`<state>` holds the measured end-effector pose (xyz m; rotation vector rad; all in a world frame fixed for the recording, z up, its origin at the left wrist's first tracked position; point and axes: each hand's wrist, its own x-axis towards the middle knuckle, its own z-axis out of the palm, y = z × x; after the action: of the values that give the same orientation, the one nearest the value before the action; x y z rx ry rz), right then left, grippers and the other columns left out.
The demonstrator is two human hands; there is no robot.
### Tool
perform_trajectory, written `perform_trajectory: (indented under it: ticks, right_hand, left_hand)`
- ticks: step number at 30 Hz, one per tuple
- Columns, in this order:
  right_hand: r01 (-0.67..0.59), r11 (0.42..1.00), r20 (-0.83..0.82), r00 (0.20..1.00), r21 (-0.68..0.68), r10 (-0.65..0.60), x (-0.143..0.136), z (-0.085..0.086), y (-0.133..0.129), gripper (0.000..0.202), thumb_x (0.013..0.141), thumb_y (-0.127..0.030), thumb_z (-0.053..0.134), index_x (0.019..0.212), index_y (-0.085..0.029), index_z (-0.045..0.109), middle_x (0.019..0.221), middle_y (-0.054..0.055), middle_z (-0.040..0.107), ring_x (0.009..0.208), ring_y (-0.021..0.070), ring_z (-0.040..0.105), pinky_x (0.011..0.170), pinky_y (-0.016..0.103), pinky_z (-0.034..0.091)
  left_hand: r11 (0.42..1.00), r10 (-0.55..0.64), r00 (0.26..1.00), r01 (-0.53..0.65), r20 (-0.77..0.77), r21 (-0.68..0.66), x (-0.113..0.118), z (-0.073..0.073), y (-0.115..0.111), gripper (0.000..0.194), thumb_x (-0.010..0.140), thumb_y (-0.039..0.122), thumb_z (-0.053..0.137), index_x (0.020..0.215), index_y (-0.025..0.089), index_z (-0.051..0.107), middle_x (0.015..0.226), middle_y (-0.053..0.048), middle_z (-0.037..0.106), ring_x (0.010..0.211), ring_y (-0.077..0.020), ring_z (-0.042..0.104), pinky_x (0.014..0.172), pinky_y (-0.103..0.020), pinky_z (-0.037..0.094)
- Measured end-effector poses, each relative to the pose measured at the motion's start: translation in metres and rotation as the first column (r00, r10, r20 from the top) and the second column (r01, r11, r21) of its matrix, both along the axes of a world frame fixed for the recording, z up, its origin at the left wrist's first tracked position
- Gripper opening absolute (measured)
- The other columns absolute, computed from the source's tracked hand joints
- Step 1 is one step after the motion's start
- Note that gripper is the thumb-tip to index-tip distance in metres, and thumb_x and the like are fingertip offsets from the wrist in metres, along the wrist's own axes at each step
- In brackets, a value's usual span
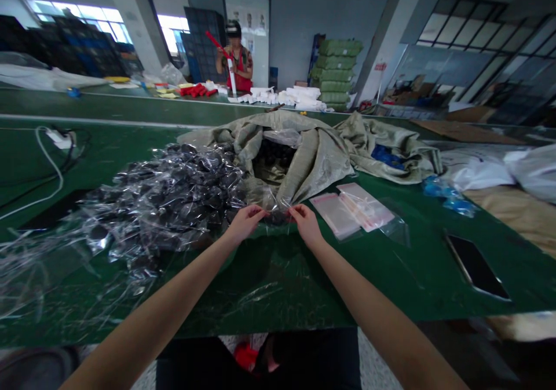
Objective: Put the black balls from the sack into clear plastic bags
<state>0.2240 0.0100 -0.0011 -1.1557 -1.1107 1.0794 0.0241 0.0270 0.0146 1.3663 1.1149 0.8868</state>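
Observation:
My left hand (248, 222) and my right hand (305, 222) pinch opposite sides of a clear plastic bag (278, 213) with something dark inside. Just behind it lies an open woven sack (319, 161), its mouth showing dark pieces (278, 153) within. To the left of my left hand spreads a big heap of dark items in clear bags (174, 196); their exact kind is hard to make out. Flat clear bags (336, 215) with a reddish edge strip lie right of my right hand.
A phone (475, 265) lies at the right on the green table (369, 285). Farther back are a second sack (391, 146) with blue pieces, blue bagged items (449, 195), and a power strip (61, 139) with cables at left. Across the table a person (243, 68) handles red and white items.

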Motion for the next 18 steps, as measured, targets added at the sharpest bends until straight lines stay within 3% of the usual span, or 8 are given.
perform_trajectory:
  ticks: [6, 12, 14, 18]
  right_hand:
    - [-0.061, 0.998, -0.013, 0.998, -0.028, 0.06, 0.0, -0.002, -0.006, 0.023, 0.072, -0.042, 0.066, 0.074, -0.021, 0.057, 0.078, 0.002, 0.067, 0.079, 0.0192, 0.064, 0.072, 0.033, 0.054]
    - [-0.053, 0.996, -0.051, 0.997, -0.074, 0.049, 0.006, -0.006, -0.007, 0.021, 0.069, -0.038, 0.067, 0.071, -0.02, 0.058, 0.075, 0.001, 0.066, 0.082, 0.02, 0.066, 0.074, 0.035, 0.055]
    - [-0.051, 0.993, -0.029, 0.998, -0.105, 0.048, 0.008, -0.007, -0.007, 0.019, 0.07, -0.036, 0.066, 0.07, -0.019, 0.058, 0.073, 0.001, 0.066, 0.081, 0.0195, 0.066, 0.075, 0.034, 0.055]
    - [-0.032, 0.995, 0.037, 0.999, -0.099, 0.036, 0.01, -0.007, -0.004, 0.022, 0.071, -0.039, 0.067, 0.075, -0.019, 0.059, 0.073, 0.001, 0.064, 0.076, 0.018, 0.065, 0.069, 0.032, 0.055]
  left_hand:
    - [0.999, 0.033, 0.999, -0.032, -0.01, 0.043, 0.005, 0.002, 0.001, 0.04, 0.073, 0.05, 0.067, 0.087, 0.014, 0.063, 0.066, 0.0, 0.063, 0.038, -0.0034, 0.033, 0.037, -0.02, 0.019]
    - [0.998, 0.049, 0.988, -0.045, 0.149, -0.034, 0.005, -0.006, 0.006, 0.041, 0.073, 0.052, 0.069, 0.086, 0.014, 0.065, 0.041, 0.011, 0.03, 0.033, -0.0039, 0.024, 0.035, -0.019, 0.013]
    - [0.998, 0.025, 0.981, -0.013, 0.195, -0.064, 0.005, -0.009, 0.006, 0.039, 0.073, 0.051, 0.069, 0.086, 0.014, 0.063, 0.041, 0.012, 0.029, 0.033, -0.0038, 0.023, 0.034, -0.017, 0.013]
    - [0.997, 0.043, 0.973, -0.027, 0.227, -0.075, 0.007, -0.011, 0.005, 0.035, 0.072, 0.048, 0.071, 0.08, 0.016, 0.06, 0.045, 0.009, 0.04, 0.034, -0.0028, 0.026, 0.034, -0.016, 0.016]
